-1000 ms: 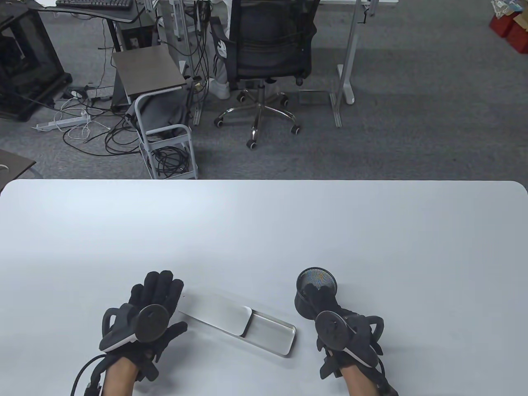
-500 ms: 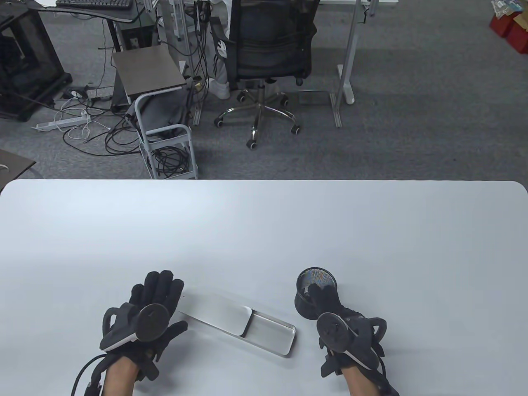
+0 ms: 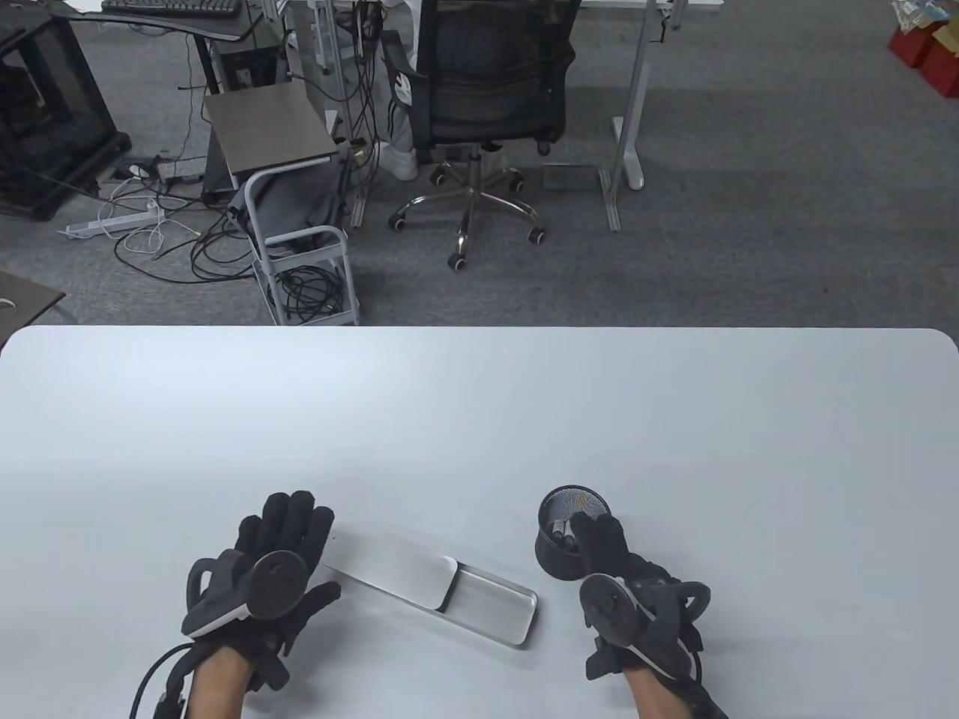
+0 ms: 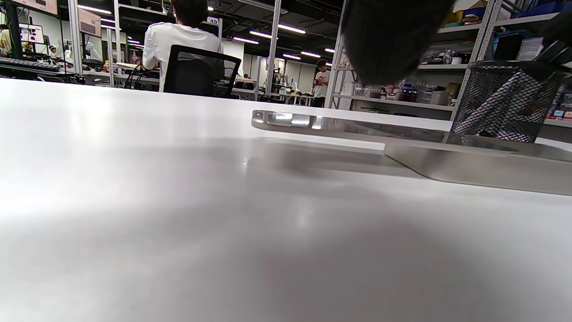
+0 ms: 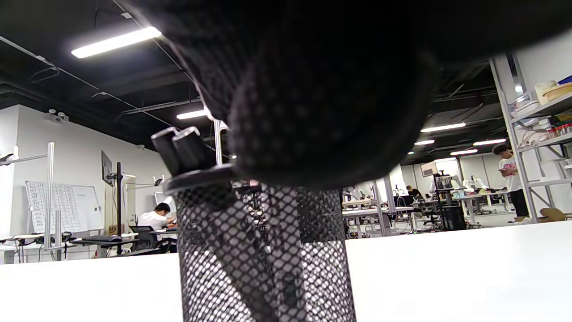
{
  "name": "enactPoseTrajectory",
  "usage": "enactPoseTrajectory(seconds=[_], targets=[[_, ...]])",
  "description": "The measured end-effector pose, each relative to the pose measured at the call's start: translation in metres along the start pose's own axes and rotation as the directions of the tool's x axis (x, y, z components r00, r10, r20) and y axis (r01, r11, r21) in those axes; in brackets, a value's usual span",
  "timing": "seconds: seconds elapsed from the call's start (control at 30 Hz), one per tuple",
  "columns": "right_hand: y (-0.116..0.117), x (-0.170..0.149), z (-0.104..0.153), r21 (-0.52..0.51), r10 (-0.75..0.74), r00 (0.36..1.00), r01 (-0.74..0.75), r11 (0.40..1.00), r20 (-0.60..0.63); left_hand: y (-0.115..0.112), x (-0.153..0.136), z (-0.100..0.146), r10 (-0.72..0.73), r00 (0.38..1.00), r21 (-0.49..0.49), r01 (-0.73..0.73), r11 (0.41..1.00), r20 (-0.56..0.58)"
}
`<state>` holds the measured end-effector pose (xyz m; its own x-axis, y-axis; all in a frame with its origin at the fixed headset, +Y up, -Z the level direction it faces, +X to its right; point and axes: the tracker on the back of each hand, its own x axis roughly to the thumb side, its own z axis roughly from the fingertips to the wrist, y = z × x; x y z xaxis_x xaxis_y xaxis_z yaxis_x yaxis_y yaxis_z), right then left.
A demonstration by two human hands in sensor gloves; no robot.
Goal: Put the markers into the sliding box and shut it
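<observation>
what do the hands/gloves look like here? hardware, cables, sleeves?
Both hands wear black fabric gloves. The left hand and the right hand each carry a dark round tracker disc on a black ring with a white underside. A black cable loops off the left wrist. Forearms are bare, no sleeves. The fingers show a mesh-like knit close up.

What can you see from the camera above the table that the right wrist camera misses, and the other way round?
Only the table view shows the left hand resting on the half-open sliding box and the office chair beyond the table. Only the right wrist view shows the ceiling lights and two marker caps poking above the rim. Both show the black mesh pen cup and the right hand at it.
</observation>
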<state>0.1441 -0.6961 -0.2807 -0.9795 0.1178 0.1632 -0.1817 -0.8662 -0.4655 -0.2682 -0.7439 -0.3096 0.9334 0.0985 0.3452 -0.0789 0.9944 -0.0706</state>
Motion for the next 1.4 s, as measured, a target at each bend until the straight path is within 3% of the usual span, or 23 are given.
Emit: enactPoseTrajectory(seconds=[0.47, 0.8, 1.0, 1.4], targets=[[-0.025, -0.012, 0.009, -0.186, -0.077, 0.996, 0.066, 0.98, -0.052, 0.002, -0.002, 0.001, 0.001, 1.0, 0.007, -0.001, 1.0, -0.01], [-0.041, -0.015, 0.019, -0.349, -0.279, 0.96, 0.262, 0.899, 0.004, 0.003, -0.003, 0.002, -0.002, 1.0, 0.016, 0.002, 1.0, -0.011], [-0.038, -0.006, 0.02, -0.29, -0.36, 0.929, 0.368, 0.883, 0.08, 0.004, -0.003, 0.002, -0.004, 1.0, 0.013, 0.004, 1.0, -0.012], [-0.003, 0.024, 0.017, 0.033, -0.416, 0.896, 0.416, 0.909, 0.158, 0.005, -0.003, 0.002, -0.006, 1.0, 0.017, 0.006, 1.0, -0.012]])
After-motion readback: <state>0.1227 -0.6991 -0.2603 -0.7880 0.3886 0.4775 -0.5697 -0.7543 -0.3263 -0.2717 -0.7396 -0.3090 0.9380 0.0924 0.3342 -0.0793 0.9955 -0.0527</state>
